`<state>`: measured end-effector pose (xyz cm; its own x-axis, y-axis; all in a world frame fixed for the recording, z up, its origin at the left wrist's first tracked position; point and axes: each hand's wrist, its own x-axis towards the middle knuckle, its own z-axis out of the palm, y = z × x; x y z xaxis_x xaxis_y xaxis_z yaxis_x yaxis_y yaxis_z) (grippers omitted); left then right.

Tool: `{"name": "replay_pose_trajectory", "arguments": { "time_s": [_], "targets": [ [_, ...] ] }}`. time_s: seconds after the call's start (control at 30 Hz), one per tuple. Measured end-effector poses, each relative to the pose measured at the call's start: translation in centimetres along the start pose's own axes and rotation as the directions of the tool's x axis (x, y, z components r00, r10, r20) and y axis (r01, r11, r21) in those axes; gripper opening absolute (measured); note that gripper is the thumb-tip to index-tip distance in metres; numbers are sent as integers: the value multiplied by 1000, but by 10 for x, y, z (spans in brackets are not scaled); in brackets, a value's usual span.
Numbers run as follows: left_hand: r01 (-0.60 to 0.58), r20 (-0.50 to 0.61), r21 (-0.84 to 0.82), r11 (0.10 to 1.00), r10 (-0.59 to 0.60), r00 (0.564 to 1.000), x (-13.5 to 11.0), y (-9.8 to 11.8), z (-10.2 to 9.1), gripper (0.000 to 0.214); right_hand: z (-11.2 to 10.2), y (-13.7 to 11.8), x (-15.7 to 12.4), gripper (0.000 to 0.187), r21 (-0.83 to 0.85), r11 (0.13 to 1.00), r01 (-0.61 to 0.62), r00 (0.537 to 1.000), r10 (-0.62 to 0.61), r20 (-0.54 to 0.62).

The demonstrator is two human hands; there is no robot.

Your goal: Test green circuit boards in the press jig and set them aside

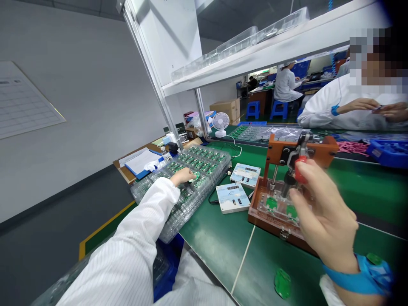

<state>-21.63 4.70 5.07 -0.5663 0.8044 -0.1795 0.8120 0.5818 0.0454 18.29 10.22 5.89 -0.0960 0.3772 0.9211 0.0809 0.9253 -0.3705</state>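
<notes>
My left hand point(183, 176) reaches over a stack of clear plastic trays point(204, 163) filled with small green circuit boards, its fingertips pinching one green circuit board point(195, 177) in the top tray. My right hand point(323, 212) grips the red handle point(300, 169) of a toggle clamp on an orange-brown test fixture point(255, 216). Two green boards point(271, 204) sit in the fixture's clear plate, partly behind my fingers. A blue strap point(357, 276) circles my right wrist. A loose green board point(282, 283) lies on the mat below my right hand.
Two small white digital meters point(232, 197) stand on the green bench mat point(216, 242) between the trays and the fixture. More board trays point(264, 133) lie beyond. Across the bench, a co-worker's hands point(379, 108) hold a small item. A blue bin point(387, 151) sits at right.
</notes>
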Motion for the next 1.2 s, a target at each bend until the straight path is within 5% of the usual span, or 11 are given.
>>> {"name": "replay_pose_trajectory", "arguments": {
  "time_s": [0.27, 0.63, 0.93, 1.2],
  "targets": [
    [-39, -137, 2, 999, 38, 990, -17, 5, -1, 12, 0, 0, -1, 62, 13, 1000, -16, 1000, 16, 2],
    [-147, -102, -120, 982, 136, 986, -6, -1, 2, 30, 1, 2, 0, 63, -8, 1000, 7, 1000, -7, 8],
    [-116, -180, -216, 969, 77, 981, 30, -36, -32, 50, -2, 3, -1, 64, -34, 999, 17, 1000, -17, 12],
    [-111, -90, -139, 984, 99, 991, 26, -36, -13, 31, -1, 2, 0, 63, -40, 999, 22, 1000, -22, 11]
  ]
}}
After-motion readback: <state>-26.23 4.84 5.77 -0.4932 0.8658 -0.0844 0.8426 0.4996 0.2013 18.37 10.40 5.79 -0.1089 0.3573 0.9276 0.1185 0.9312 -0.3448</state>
